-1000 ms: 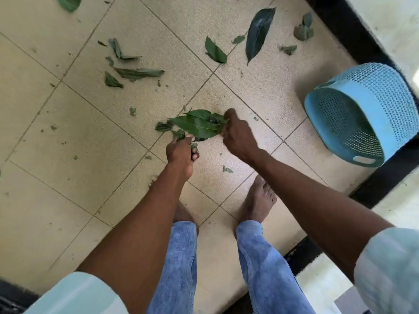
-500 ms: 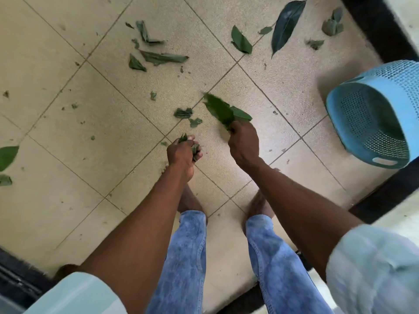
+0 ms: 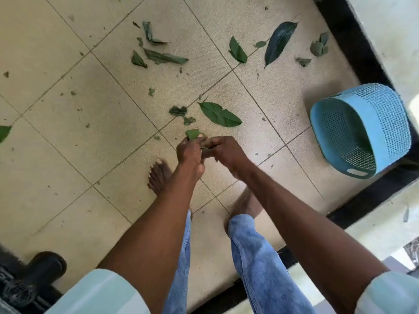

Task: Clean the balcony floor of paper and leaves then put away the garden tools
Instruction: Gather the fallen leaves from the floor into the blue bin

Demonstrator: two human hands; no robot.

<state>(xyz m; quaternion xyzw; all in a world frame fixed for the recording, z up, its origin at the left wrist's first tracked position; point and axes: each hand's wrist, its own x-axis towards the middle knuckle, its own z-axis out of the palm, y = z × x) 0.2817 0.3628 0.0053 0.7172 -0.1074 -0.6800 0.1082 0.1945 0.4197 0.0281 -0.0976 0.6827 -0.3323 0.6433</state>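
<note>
The left hand (image 3: pixel 189 152) and right hand (image 3: pixel 223 151) meet just above the tiled floor (image 3: pixel 90 109), well left of the blue basket (image 3: pixel 362 130). The left fingers (image 3: pixel 192 141) pinch a small bunch of leaf pieces (image 3: pixel 192 134); the right fingers curl against them, though what they hold is unclear. A whole leaf (image 3: pixel 218 114) lies just beyond the hands, toward the basket.

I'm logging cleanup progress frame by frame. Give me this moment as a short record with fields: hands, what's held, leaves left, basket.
left hand: grips a bunch of leaf pieces
right hand: meets the left hand, fingers at the same bunch
nearest loose leaf: flat on the tiled floor, just beyond the hands
other leaves: long dark leaf and torn scraps farther off
basket: blue, tipped on its side at the right, no leaves visible inside
</note>
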